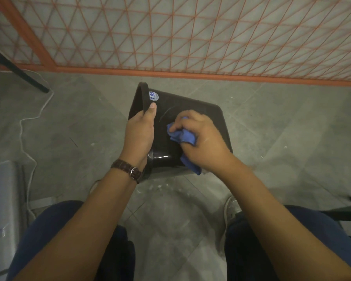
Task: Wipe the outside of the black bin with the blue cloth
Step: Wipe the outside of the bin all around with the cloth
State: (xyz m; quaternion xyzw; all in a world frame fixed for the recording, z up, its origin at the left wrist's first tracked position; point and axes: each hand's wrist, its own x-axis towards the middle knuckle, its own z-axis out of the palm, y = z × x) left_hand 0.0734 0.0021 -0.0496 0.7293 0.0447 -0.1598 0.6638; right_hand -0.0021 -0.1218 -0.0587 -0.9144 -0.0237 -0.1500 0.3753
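The black bin (199, 110) lies tipped on its side above the floor in the middle of the view, its rim to the left and its base to the right. A white price sticker (154, 96) sits near the rim. My left hand (139, 134) grips the rim, thumb on the outer wall, with a brown watch on the wrist. My right hand (201, 140) is closed on the crumpled blue cloth (182, 135) and presses it against the bin's outer side. A corner of the cloth hangs below the bin.
An orange wire-mesh panel (190, 37) runs across the back. A white cable (26, 126) snakes over the grey floor at the left, near a black chair leg (18, 69). A grey box (4, 209) stands at lower left. My knees frame the bottom.
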